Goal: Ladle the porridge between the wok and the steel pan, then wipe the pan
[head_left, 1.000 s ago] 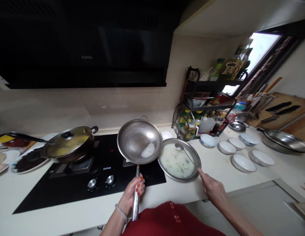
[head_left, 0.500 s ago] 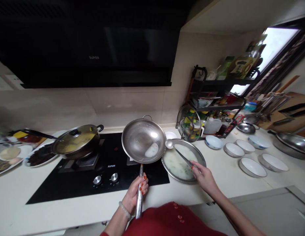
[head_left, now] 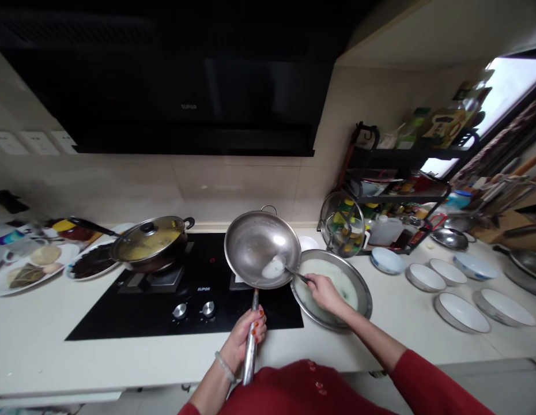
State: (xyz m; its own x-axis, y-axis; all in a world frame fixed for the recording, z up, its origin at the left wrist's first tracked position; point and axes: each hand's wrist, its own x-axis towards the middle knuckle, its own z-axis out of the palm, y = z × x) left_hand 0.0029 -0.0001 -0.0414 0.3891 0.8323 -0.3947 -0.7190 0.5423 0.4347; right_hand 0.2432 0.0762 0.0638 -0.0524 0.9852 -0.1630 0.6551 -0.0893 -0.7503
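My left hand [head_left: 247,334] is wrapped round the metal handle of a steel wok [head_left: 246,242], which is tilted toward me above the right side of the hob. A small pool of whitish liquid [head_left: 270,270] lies low in the wok. With my right hand [head_left: 326,293] I grip the dark handle of a ladle [head_left: 289,268], its bowl inside the wok at that pool. Below my right forearm stands a wide metal basin [head_left: 366,288] of pale, milky liquid with green bits in it, partly covered by my hand.
A lidded pan [head_left: 151,242] sits on the left burner of the black hob [head_left: 199,317]. Plates of food [head_left: 71,279] stand farther left. Several white bowls [head_left: 462,313] are on the right counter, before a spice rack [head_left: 402,199] and a leaning glass lid [head_left: 342,225].
My right hand has moved left, bringing the ladle from over the basin into the wok. The left hand keeps its grip on the wok handle. The view has shifted slightly left.
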